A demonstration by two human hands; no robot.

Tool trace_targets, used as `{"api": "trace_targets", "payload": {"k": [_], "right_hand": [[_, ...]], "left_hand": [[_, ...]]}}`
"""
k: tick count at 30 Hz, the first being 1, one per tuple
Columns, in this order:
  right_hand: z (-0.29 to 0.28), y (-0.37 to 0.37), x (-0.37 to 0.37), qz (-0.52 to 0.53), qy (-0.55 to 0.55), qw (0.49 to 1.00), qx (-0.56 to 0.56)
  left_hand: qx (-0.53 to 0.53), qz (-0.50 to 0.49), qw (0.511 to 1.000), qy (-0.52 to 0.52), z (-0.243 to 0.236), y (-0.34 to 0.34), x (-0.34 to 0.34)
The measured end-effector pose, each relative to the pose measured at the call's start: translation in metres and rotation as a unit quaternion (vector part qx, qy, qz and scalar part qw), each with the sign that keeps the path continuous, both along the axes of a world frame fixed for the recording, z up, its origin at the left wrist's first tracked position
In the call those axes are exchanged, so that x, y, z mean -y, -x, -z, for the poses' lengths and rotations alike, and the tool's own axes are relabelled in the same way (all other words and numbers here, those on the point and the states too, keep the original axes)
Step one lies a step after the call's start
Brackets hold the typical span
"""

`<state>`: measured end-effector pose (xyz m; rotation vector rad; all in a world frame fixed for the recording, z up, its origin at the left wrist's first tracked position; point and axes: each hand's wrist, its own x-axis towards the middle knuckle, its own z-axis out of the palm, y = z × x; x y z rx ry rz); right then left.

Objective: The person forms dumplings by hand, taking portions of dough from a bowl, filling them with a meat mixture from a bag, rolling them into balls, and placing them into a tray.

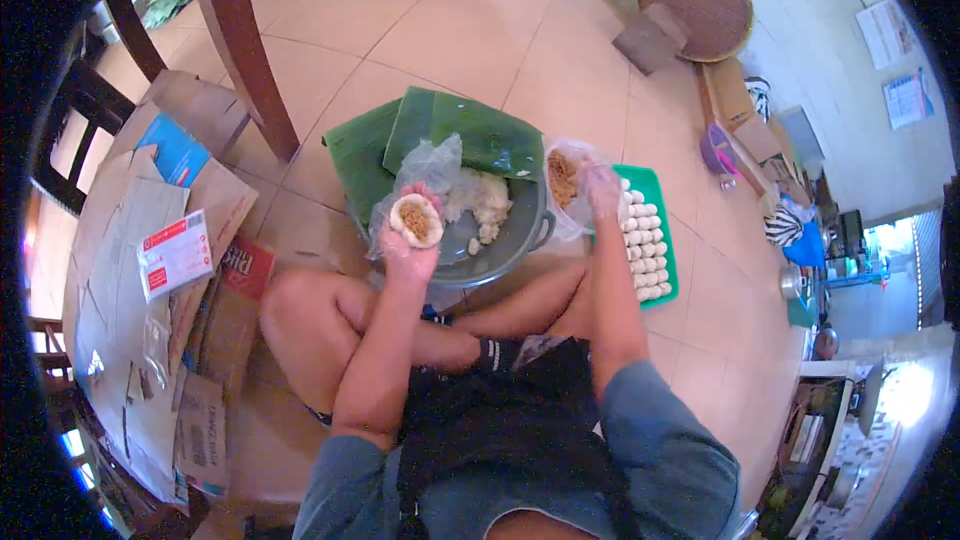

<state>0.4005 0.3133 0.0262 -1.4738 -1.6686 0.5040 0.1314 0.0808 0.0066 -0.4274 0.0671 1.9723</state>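
Note:
My left hand is cupped around a white piece of dough with crumbly brown filling in its hollow. Below and beyond it, a wide grey-green basin holds a lump of pale dough and crumpled clear plastic. Two large banana leaves lie over the basin's far side. My right hand is at the edge of a clear plastic bag of brown filling; its fingers are blurred. To the right, a green tray carries rows of round white dough balls.
Flattened cardboard and a white-and-red packet lie at the left, by a dark wooden chair leg. A round woven tray leans on the far right wall. Nearby is a purple basin. My crossed legs are close to the basin.

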Motion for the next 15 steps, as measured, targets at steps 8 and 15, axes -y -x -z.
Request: {"api": "trace_targets", "payload": {"k": [8,15], "right_hand": [[-0.032,0.046,0.062,-0.142,0.065,0.985,-0.066],[-0.076,0.161,0.192,-0.353,0.091,0.929,-0.068]], "left_hand": [[0.033,0.006,0.997,-0.063,0.002,0.013,0.010],[0.005,0.009,1.000,0.018,-0.001,0.009,0.005]]}}
